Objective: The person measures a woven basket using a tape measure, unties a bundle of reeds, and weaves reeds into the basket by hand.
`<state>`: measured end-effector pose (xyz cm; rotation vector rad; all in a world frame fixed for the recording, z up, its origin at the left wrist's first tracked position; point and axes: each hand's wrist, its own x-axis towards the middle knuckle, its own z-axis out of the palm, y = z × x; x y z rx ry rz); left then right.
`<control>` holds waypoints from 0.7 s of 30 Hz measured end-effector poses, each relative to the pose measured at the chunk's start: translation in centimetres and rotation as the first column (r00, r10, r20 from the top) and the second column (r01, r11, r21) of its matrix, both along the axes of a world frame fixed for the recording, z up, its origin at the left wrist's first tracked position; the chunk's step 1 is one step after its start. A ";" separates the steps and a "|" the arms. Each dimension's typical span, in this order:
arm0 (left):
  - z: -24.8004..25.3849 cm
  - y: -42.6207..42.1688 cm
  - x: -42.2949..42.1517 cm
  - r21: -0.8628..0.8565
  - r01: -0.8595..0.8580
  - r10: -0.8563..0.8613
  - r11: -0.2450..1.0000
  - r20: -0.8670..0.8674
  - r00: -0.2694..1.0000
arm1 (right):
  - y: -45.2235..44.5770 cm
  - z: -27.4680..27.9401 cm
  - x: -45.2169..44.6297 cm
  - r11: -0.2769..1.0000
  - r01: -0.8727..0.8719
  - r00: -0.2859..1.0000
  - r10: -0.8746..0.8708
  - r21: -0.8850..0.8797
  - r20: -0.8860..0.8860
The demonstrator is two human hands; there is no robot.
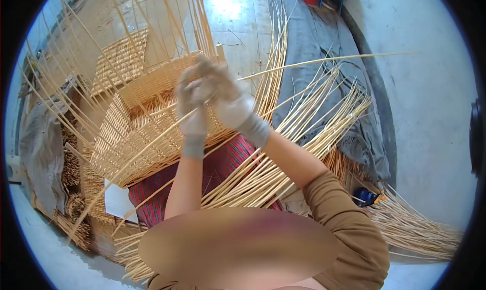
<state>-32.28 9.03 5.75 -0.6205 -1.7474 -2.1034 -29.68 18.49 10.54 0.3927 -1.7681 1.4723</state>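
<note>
Both hands up in front, wearing off-white gloves with grey cuffs: left hand (191, 100) and right hand (233, 101) close together, fingers curled in and overlapping. They look clenched on one long, thin, pale-straw cane rod (324, 61); blur hides the exact finger placement. The rod leaves the right hand outward to the far right. A pale length also slants from the left hand down to the lower left, apparently the same rod; the join is lost inside the gloves.

Just under and left of the grip: a box-shaped, open-topped basket of woven tan cane (152, 148), slightly tilted, thin bare stakes (198, 19) rising from its far rim. Behind it, beyond the grip to the left, a flat woven cane panel (121, 62). Below the grip, a red-and-dark striped cloth (240, 150) and a thick sheaf of loose pale rods (243, 181) lying across it.

Handling, my judgement: rod very light, springy, fairly smooth; likely to crack at a sharp kink, and its long ends may whip. Best held with both hands close together at the bend, thumbs supporting the curve. Basket probably light but firm; safer lifted by its walls than by the stakes.
</note>
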 end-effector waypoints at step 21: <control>7.7 -2.8 1.8 -0.462 0.096 -0.221 0.882 -0.224 0.949 | 5.7 -4.4 -6.6 0.759 0.259 0.605 -0.609 0.598 0.512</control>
